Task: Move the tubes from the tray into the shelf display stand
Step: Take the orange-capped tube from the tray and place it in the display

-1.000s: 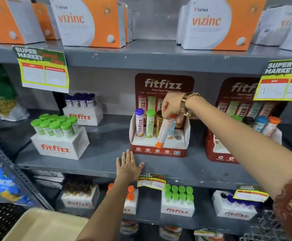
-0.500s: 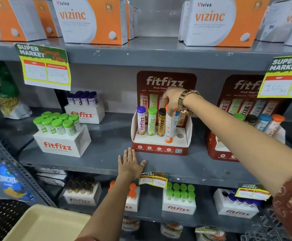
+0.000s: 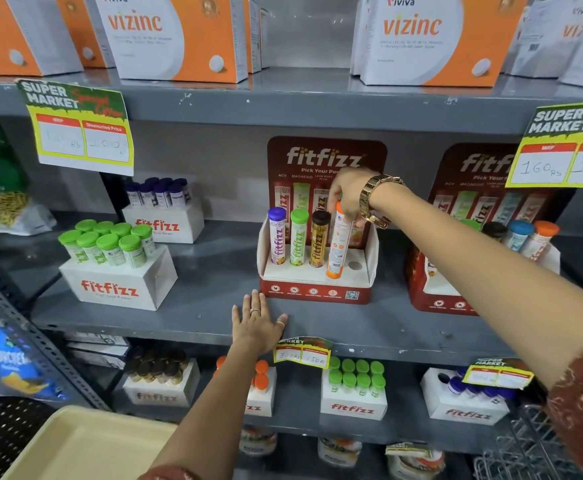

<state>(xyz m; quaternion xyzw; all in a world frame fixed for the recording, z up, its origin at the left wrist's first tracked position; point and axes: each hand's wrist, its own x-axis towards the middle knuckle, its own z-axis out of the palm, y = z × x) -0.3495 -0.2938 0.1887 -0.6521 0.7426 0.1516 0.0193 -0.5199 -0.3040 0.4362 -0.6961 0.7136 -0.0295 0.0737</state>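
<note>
The red and white fitfizz display stand [image 3: 318,292] sits on the middle shelf. In it stand a purple-capped tube [image 3: 277,235], a green-capped tube [image 3: 298,237] and a dark-capped tube [image 3: 319,239]. My right hand [image 3: 350,195] grips the top of an orange and white tube [image 3: 337,242], held upright with its orange base down at the stand's fourth slot. One round hole [image 3: 355,265] to its right shows bare. My left hand [image 3: 257,325] lies flat, fingers spread, on the shelf's front edge below the stand. A cream tray [image 3: 85,445] shows at the bottom left.
A white fitfizz box of green-capped tubes [image 3: 117,268] stands left on the same shelf, another of dark-capped tubes [image 3: 160,209] behind it. A second red stand [image 3: 484,258] is to the right. Price tags [image 3: 78,129] hang from the shelf above. More boxes fill the lower shelf.
The orange tube has gone from tilted above the stand to upright with its base at the fourth slot. My left hand has stayed flat on the shelf edge.
</note>
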